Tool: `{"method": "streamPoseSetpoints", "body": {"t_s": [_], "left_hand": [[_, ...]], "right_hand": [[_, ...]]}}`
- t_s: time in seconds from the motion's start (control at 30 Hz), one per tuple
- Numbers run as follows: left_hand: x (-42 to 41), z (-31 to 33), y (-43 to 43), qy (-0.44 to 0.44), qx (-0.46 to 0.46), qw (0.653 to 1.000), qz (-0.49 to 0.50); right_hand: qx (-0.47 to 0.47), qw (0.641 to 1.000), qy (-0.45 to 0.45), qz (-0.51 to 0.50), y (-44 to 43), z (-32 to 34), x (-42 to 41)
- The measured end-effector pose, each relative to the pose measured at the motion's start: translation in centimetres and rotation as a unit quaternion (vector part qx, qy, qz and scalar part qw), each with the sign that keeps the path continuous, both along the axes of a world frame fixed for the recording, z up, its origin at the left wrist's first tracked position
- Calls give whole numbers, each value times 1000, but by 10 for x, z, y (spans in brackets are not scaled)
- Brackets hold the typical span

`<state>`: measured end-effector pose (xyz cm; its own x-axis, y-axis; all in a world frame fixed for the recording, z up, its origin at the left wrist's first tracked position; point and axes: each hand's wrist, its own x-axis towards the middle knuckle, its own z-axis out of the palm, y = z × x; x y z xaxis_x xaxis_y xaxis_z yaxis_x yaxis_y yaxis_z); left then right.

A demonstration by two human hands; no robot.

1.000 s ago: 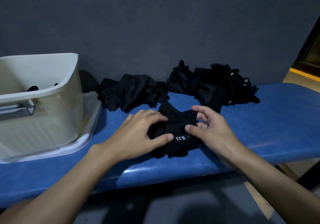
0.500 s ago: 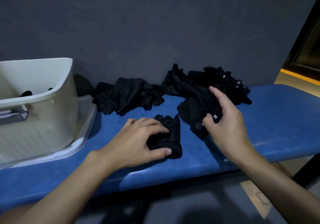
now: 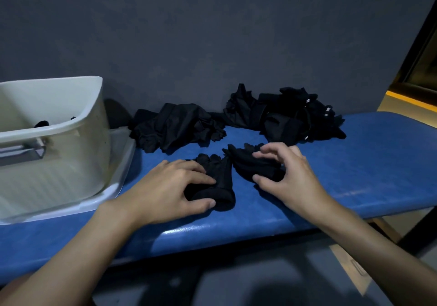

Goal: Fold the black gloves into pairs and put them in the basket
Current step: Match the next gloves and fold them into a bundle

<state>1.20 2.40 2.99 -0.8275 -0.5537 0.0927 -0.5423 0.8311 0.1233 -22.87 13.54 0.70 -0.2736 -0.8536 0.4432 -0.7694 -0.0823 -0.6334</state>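
Two black gloves lie side by side on the blue padded bench point(image 3: 366, 164). My left hand point(image 3: 165, 187) rests flat on the left glove point(image 3: 222, 182), fingers across it and thumb beside its cuff. The right glove point(image 3: 250, 164) lies just right of it, fingers pointing to the wall, and my right hand point(image 3: 293, 178) pinches it between curled fingers and thumb. Behind them are two heaps of black gloves, one in the middle point(image 3: 175, 128) and one further right point(image 3: 283, 114). The cream basket point(image 3: 71, 126) stands at the left with black gloves point(image 3: 41, 123) showing inside.
The basket sits on a white tray point(image 3: 123, 182) at the bench's left end. A dark grey wall runs right behind the bench. The bench's front edge is close below my wrists. A dark door frame point(image 3: 421, 45) stands at the far right.
My right hand has brought a second glove down from the right heap and set it beside the first. My left hand has stayed on the first glove.
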Motion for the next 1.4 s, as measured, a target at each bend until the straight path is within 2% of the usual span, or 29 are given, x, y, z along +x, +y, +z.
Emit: {"method": "streamPoseSetpoints", "body": {"t_s": [0.07,0.2,0.3,0.43,0.6,0.8,0.93,1.07,1.23,1.4], "left_hand": [[4,1,-1,-3,1,1000,2],[12,4,-3,-25,8,1000,6],[17,7,-3,-41,7,999,6],[17,9,6,-6,-11,1000,1],[6,-2,11,34,7,999,-16],[5,-8,7,-15,13,1000,-10],[10,-5,1,-37,16,999,-11],[12,-3,2,-8,24,1000,-3],[10,-4,2,-29,24,999,-8],[10,5,-4,69,30,997,7]], "right_hand": [[7,1000,21,-6,1,0,-1],[68,997,-9,33,0,-7,-1],[90,995,9,41,-3,-12,4],[135,988,53,50,2,-2,7],[119,986,76,90,4,0,-1],[184,955,225,58,5,-7,-4],[189,948,253,34,7,-2,6],[153,952,264,14,8,-1,7],[191,946,259,35,4,-6,3],[137,959,246,35,-3,6,6]]}}
